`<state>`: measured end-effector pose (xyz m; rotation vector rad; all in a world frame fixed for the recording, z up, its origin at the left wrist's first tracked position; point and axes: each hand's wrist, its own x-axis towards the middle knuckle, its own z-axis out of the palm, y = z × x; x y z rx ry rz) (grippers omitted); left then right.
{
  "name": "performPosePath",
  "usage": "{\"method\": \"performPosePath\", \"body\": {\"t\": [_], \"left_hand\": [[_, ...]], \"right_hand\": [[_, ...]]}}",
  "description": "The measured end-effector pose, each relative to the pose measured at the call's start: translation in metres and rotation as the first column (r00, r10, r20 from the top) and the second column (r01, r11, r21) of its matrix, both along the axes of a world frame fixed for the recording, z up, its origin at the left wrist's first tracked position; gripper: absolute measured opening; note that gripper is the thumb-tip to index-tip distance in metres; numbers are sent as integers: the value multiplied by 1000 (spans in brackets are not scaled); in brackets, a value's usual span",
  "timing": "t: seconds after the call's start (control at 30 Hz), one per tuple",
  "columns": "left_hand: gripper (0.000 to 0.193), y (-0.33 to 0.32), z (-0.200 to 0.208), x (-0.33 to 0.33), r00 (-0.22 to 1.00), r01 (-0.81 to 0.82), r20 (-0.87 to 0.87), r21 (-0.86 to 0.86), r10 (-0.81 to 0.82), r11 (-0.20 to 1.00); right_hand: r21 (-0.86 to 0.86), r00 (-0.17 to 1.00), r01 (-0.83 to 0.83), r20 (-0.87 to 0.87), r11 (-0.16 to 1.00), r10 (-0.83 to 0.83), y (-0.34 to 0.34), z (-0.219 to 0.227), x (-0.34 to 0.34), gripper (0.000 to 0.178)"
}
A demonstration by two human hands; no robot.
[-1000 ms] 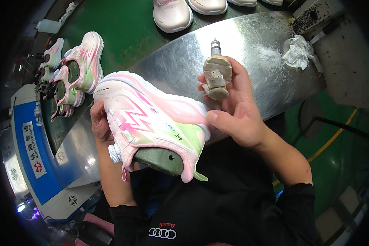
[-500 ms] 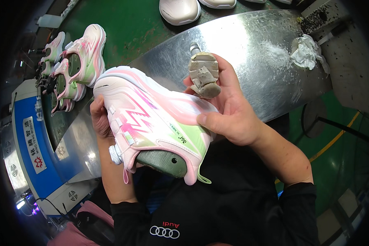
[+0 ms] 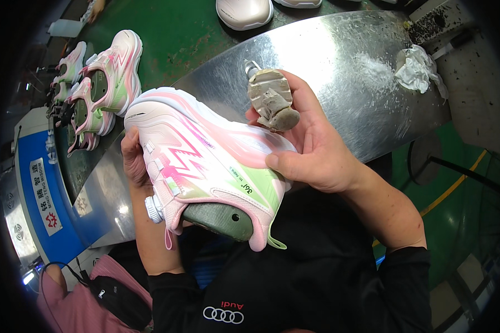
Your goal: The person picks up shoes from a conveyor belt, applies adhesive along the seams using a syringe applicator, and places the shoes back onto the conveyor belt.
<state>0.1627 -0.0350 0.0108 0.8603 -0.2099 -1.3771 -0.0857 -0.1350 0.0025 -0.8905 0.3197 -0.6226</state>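
A pink, white and pale green sneaker (image 3: 222, 175) is tilted on its side above my lap, its toe pointing up and left. Inside its opening sits a dark green shoe last (image 3: 219, 218) with a round hole. My left hand (image 3: 133, 158) is closed on the sneaker near the toe and laces. At the heel end, my right hand (image 3: 319, 158) presses its thumb against the sole edge. Its fingers also hold a worn beige tool (image 3: 269, 94) with a rounded, cracked face and a shiny metal end. The tool's kind is unclear.
Beyond my hands lies a shiny metal table (image 3: 339, 72) with white powder and crumpled white paper (image 3: 416, 69). More sneakers (image 3: 116, 72) stand at the left, by a blue and white machine (image 3: 44, 194). Pale shoes (image 3: 244, 12) line the far edge. Someone in pink (image 3: 89, 299) is at lower left.
The beige tool has tilted slightly to the left in my right hand. My grip on the sneaker is nearly unchanged. The person in pink has moved further into view at lower left.
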Motion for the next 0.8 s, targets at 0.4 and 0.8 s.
{"method": "performPosePath", "body": {"t": [0.4, 0.8], "left_hand": [[67, -4, 1, 0, 999, 27, 21, -32, -26, 999], [52, -5, 6, -5, 995, 91, 43, -32, -89, 995]], "right_hand": [[34, 1000, -10, 10, 999, 10, -3, 1, 0, 90], [50, 998, -55, -15, 997, 56, -4, 7, 1, 90]]}}
